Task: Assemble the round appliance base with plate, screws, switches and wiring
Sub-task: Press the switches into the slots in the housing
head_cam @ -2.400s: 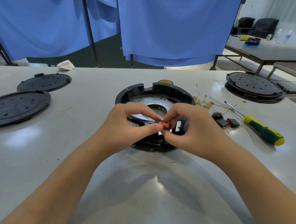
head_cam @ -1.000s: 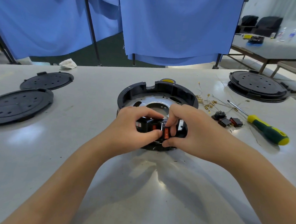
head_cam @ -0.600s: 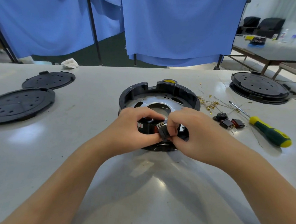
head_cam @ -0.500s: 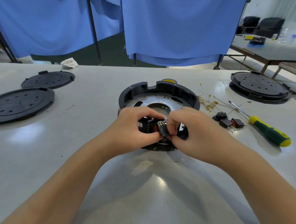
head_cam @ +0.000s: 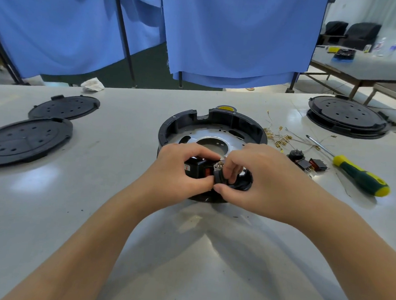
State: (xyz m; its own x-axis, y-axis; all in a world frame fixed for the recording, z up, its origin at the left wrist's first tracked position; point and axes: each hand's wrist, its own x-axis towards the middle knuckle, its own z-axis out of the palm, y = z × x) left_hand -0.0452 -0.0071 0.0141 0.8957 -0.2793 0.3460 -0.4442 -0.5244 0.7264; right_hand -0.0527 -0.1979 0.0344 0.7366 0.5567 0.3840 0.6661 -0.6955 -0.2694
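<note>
Round black plastic appliance base [head_cam: 213, 123] with silver metal plate [head_cam: 218, 140] inside is sitting mid-worktop [head_cam: 120, 191]. Both hands are working at its near rim. Left hand [head_cam: 179, 172] is curling its grip around the black switch housing with a red rocker [head_cam: 199, 169]. Right hand [head_cam: 258, 174] is pinching a small black switch with metal terminals [head_cam: 219, 172], terminals pointing up (how far it is seated is hidden by fingers). Spare black switches [head_cam: 307, 162], brass-tipped thin wires [head_cam: 279, 137] and a green-and-yellow-handled screwdriver [head_cam: 357, 174] are lying right of the base. Two flat black round covers [head_cam: 28, 137] are lying far left.
</note>
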